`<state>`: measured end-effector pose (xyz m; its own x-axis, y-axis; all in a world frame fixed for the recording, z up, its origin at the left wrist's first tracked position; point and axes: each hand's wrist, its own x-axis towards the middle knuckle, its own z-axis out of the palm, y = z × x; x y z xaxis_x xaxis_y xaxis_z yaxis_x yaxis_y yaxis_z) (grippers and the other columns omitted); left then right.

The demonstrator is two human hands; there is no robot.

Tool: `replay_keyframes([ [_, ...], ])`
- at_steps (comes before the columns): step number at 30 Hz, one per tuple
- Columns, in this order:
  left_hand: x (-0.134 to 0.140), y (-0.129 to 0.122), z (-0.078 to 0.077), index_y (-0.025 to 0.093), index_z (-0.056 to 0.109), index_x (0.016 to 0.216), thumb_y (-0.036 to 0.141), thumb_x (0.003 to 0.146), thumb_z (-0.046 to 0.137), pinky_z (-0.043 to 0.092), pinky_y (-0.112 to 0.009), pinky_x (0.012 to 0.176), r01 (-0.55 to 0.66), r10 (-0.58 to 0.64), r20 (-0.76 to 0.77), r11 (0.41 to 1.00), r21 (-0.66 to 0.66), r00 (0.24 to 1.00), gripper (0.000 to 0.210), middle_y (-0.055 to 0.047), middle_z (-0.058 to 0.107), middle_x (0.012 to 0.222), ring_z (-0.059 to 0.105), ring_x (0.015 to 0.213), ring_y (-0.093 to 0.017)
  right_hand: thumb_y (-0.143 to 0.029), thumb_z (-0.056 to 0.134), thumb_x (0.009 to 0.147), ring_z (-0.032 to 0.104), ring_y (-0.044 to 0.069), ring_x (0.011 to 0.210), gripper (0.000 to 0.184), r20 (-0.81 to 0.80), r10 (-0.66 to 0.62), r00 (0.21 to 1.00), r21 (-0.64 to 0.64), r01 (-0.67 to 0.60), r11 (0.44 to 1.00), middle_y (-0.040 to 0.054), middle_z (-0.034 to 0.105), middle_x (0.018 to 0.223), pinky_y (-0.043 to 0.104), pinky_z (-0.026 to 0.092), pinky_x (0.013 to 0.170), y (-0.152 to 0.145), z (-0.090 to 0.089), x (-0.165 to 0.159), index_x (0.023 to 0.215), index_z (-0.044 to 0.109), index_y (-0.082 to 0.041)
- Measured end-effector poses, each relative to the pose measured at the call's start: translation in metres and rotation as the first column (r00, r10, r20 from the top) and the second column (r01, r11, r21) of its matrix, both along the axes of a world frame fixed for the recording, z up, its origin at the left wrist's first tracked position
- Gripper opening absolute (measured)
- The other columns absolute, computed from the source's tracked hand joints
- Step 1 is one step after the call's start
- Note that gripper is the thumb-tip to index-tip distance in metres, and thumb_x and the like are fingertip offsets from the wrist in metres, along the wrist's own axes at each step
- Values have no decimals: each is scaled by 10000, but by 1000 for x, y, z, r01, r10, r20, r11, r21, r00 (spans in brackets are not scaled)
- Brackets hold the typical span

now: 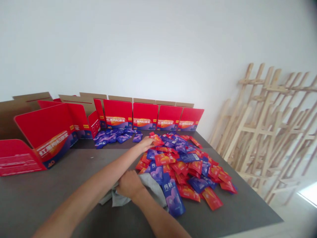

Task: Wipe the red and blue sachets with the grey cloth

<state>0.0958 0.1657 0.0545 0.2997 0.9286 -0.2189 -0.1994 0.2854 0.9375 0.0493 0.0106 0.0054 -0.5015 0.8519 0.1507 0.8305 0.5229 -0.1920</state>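
My left hand (146, 144) reaches forward to the near-left side of a heap of pouches, its fingers closed on a red pouch (156, 139). Closer to me and below that forearm, my right hand (130, 184) is bunched in a fist on a crumpled grey cloth (152, 186). The cloth's right end lies against a purple pouch (173, 198) at the heap's front edge. Red and purple pouches are mixed in the heap, among them a red pouch (165, 159) lying on top.
Several open red cartons (145, 115) stand in a row at the back, with larger-looking open cartons (53, 138) at the left. Purple pouches (112, 136) lie before them on the dark table (81, 172). Wooden easels (257, 129) lean beyond the table's right edge.
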Motion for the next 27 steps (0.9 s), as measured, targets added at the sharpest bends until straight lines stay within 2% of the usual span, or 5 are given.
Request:
replay_keyframes([
  [6, 38, 0, -16, 111, 612, 596, -27, 630, 753, 563, -278, 671, 217, -200, -176, 972, 85, 964, 200, -36, 649, 583, 639, 575, -134, -269, 524, 921, 493, 254, 1319, 413, -108, 131, 985, 133, -117, 984, 80, 566, 1393, 376, 425, 1065, 6, -9, 0, 1330, 563, -215],
  [11, 22, 5, -21, 107, 723, 723, 86, 660, 764, 549, -293, 712, 308, -225, -359, 931, 196, 906, 79, -60, 716, 709, 655, 653, -150, -276, 585, 849, 647, 287, 1089, 329, -64, 66, 996, 41, -63, 997, 114, 696, 1170, 393, 515, 914, 4, -6, 0, 1142, 673, -156],
  [15, -8, 18, -17, 159, 775, 959, 136, 736, 677, 534, -302, 780, 350, -136, -558, 888, 297, 819, 245, -77, 767, 960, 691, 829, -196, -276, 591, 797, 699, 282, 852, 236, -13, -12, 1000, -23, 12, 1000, 114, 723, 965, 394, 548, 748, 0, -1, 0, 972, 682, -146],
  [20, -70, 52, -15, 185, 774, 984, 104, 749, 594, 420, -319, 1016, 341, 142, -803, 852, 397, 579, 306, -84, 727, 1149, 624, 1134, -249, -272, 588, 782, 702, 253, 826, 294, -71, 0, 997, 18, 1, 1000, 50, 704, 1007, 373, 547, 705, -3, 4, 3, 1069, 586, -209],
  [27, -156, 81, -37, 115, 575, 1322, 234, 790, 585, 298, -561, 1068, 302, 355, -921, 871, 388, 161, 545, -237, 491, 1416, 364, 1358, -430, -309, 553, 830, 698, 237, 843, 207, -68, -3, 998, -4, 3, 1000, 41, 688, 992, 333, 523, 688, -4, 8, 5, 1015, 545, -216],
])
